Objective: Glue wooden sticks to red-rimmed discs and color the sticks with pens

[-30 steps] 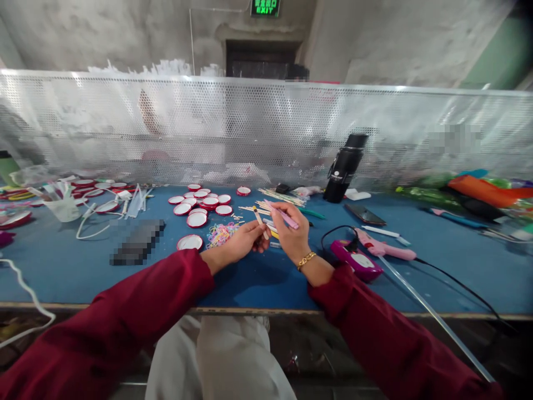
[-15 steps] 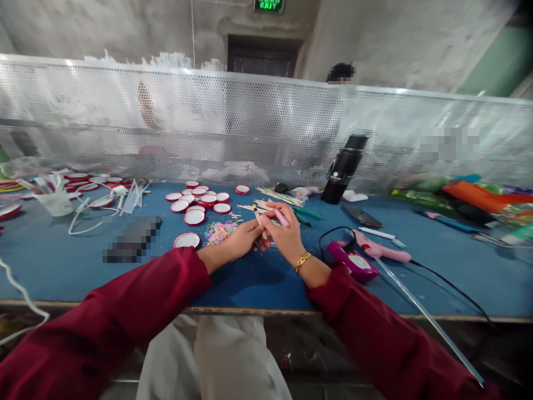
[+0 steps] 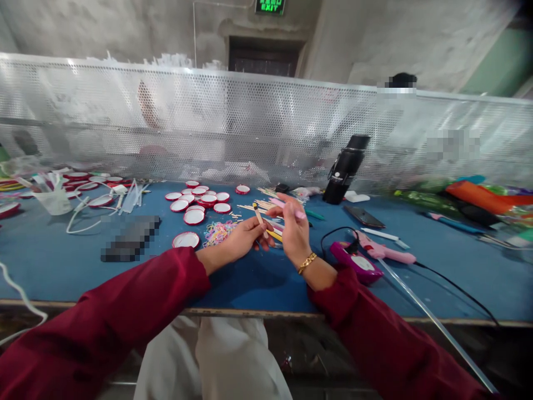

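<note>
My left hand [image 3: 241, 238] pinches a plain wooden stick [image 3: 260, 217] that points up and away, low over the blue table [image 3: 258, 278]. Just to its right, my right hand [image 3: 293, 229] is closed on a pink stick [image 3: 291, 209] held across its fingertips. A yellow stick [image 3: 273, 234] lies on the table between the two hands. A heap of small coloured rubber bands [image 3: 219, 231] sits left of my left hand. More loose sticks [image 3: 275, 195] lie scattered beyond my hands.
Several red-rimmed round lids [image 3: 199, 201] lie at the middle back. A pink glue gun [image 3: 381, 249] with a black cable and a magenta device [image 3: 357, 264] lie to the right. A black bottle [image 3: 345, 168] and a phone [image 3: 363, 216] stand farther back. A perforated metal screen [image 3: 250, 128] borders the table; someone's head shows behind it.
My right hand has risen slightly and turned, lifting the pink stick. My left hand keeps its stick almost still. The person's head behind the screen has moved to the right.
</note>
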Available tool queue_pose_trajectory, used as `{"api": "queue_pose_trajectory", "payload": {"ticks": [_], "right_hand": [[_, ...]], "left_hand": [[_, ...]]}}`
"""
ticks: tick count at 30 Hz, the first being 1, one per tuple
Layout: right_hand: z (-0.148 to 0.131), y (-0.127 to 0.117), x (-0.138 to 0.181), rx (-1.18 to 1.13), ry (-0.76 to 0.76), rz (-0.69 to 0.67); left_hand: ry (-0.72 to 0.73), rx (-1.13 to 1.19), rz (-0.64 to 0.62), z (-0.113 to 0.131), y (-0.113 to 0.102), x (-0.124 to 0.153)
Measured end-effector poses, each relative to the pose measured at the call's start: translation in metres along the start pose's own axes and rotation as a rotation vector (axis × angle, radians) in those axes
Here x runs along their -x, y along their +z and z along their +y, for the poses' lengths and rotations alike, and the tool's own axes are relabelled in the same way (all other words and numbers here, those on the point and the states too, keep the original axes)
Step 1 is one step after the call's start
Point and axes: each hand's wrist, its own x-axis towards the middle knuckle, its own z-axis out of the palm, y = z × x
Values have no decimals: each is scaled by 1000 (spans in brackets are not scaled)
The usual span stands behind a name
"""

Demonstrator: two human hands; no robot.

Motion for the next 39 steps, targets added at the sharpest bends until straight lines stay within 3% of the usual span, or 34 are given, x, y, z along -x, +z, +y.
{"api": "queue_pose_trajectory", "payload": {"ticks": [3, 7, 11, 26, 39], "right_hand": [[-7, -5, 0, 24, -78, 45], [-12, -7, 5, 124, -162, -30], [-14, -4, 8, 280, -250, 0], [-11, 0, 9, 432, -255, -35], [-17, -1, 10, 310, -235, -3]], "left_hand": [[0, -13, 27, 2, -1, 1], [25, -68, 31, 0, -3, 0], [29, -70, 47, -2, -3, -1], [67, -54, 33, -14, -4, -5], [12, 65, 46, -7, -3, -2]]}}
